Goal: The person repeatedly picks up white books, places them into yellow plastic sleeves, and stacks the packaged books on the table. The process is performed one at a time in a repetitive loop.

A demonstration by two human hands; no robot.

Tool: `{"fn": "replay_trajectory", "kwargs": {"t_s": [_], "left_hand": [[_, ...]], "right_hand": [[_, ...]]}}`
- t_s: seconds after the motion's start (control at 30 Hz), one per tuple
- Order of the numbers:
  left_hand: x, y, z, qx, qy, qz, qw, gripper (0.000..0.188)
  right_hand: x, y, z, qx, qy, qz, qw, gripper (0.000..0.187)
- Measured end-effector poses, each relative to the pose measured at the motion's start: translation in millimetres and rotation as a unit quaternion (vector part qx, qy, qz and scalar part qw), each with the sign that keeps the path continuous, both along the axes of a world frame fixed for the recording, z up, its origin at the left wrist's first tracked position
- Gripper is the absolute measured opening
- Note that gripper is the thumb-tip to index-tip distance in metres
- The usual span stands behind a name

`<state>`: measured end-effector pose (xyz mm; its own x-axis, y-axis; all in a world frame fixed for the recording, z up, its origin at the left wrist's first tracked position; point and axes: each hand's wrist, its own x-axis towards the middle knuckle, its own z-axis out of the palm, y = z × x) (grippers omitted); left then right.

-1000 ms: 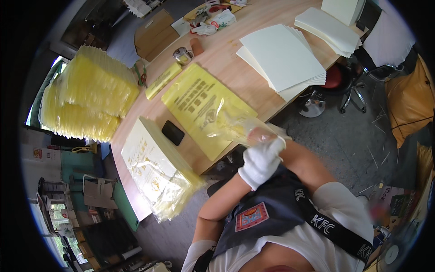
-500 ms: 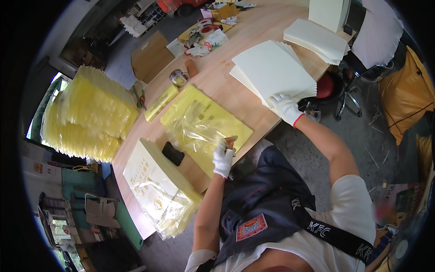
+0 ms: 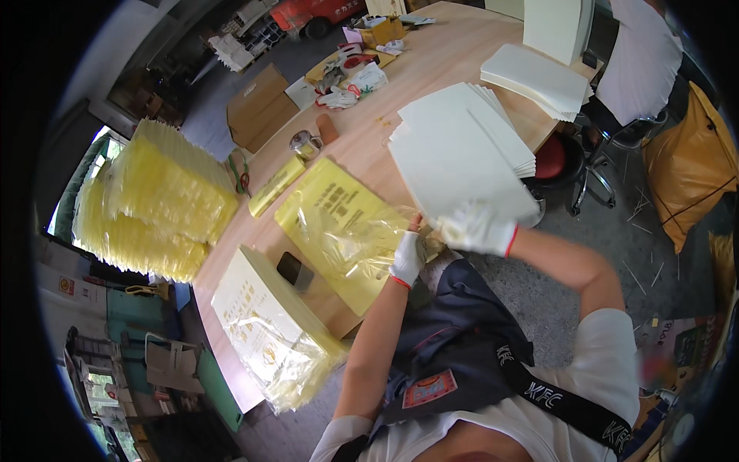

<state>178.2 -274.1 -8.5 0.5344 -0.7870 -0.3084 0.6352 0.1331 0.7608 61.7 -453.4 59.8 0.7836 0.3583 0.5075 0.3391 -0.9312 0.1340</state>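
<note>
My left hand [image 3: 409, 252], in a white knit glove with bare fingertips showing, pinches the mouth of a clear plastic bag [image 3: 350, 231]. The bag lies crumpled over a stack of flat yellow printed bags [image 3: 315, 202]. Right beside it, my gloved right hand [image 3: 479, 228] is smeared by motion at the near end of a large white sheet [image 3: 454, 158]. The hand appears to grip that sheet, though its fingers are blurred. Underneath, a fanned stack of white sheets [image 3: 504, 127] shows at the right.
A pile of bagged white printed sheets [image 3: 254, 308] and a phone [image 3: 294, 269] lie at the left. Beyond are a tall yellow plastic stack [image 3: 162, 200], scissors [image 3: 240, 173], a metal mug [image 3: 304, 144] and more white sheets [image 3: 535, 81]. Another person [image 3: 643, 65] sits at the far right.
My right hand has moved left toward my left hand, and the top white sheet has slid off its stack with it. My left hand has shifted right and up, drawing the bag's mouth along.
</note>
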Motion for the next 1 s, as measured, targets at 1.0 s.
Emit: {"fn": "replay_trajectory", "kwargs": {"t_s": [1.0], "left_hand": [[-57, 149, 187, 0.196, -0.536, -0.083, 0.817, 0.068]], "right_hand": [[-14, 77, 43, 0.02, 0.224, 0.034, 0.974, 0.025]]}}
